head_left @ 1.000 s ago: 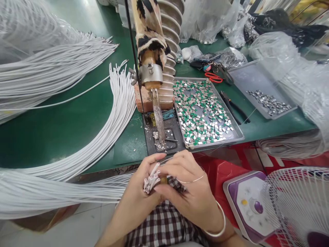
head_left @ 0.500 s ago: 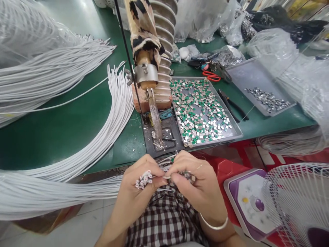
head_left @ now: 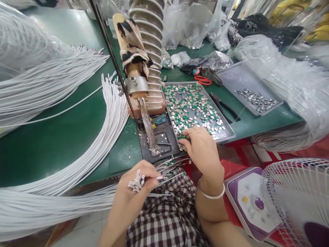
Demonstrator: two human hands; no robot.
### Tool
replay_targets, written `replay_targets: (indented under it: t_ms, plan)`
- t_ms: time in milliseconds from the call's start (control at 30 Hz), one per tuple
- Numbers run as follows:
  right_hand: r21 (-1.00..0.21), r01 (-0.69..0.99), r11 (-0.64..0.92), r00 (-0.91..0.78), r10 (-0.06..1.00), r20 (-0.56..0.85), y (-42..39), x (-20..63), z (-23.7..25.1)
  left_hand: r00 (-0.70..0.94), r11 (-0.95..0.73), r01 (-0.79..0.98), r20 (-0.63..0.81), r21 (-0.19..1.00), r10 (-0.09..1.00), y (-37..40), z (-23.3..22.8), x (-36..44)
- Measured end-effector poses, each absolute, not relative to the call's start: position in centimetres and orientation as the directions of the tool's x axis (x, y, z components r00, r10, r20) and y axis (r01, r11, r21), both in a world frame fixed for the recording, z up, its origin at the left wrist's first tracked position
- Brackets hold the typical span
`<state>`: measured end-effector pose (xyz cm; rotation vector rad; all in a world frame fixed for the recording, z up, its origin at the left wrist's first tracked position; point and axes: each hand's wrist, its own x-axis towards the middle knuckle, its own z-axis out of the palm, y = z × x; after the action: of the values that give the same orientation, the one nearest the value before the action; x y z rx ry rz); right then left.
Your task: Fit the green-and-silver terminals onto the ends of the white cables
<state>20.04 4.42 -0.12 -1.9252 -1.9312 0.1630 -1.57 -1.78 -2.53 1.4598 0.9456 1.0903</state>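
My left hand is closed around a small bunch of white cable ends held over my lap, with one thin stripped end sticking out to the right. My right hand rests on the near corner of a metal tray, fingertips down among several small green and silver parts; whether it pinches one is hidden. A soldering iron on a stand points down at a dark plate just left of the tray.
Long white cables curve across the green table, with bagged bundles at the left. A second tray with metal pieces, black pliers and red scissors lie to the right. A white fan stands at the lower right.
My right hand has left the cable ends and reached forward to the near corner of the parts tray. My left hand stays closed on the bunch, slightly lower and left.
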Motion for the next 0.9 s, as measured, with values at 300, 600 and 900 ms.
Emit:
replay_targets:
  t_ms: [300,600,900]
  plan:
    - [-0.408,0.912,-0.03,0.166,0.939,0.302,4.6,20.0,-0.9,0.247,-0.085,0.006,0.081,0.996,0.966,-1.7,-2.7,-1.6]
    - [-0.443,0.894,0.069,0.135,0.901,0.413,4.3,20.2,-1.3,0.167,-0.044,0.001,0.043,0.999,0.985,-1.6,-2.8,-0.8]
    - [-0.854,0.479,0.205,0.324,0.862,0.389,1.7,18.1,-0.7,0.015,0.111,-0.014,-0.111,0.994,0.994,-1.2,-1.7,0.0]
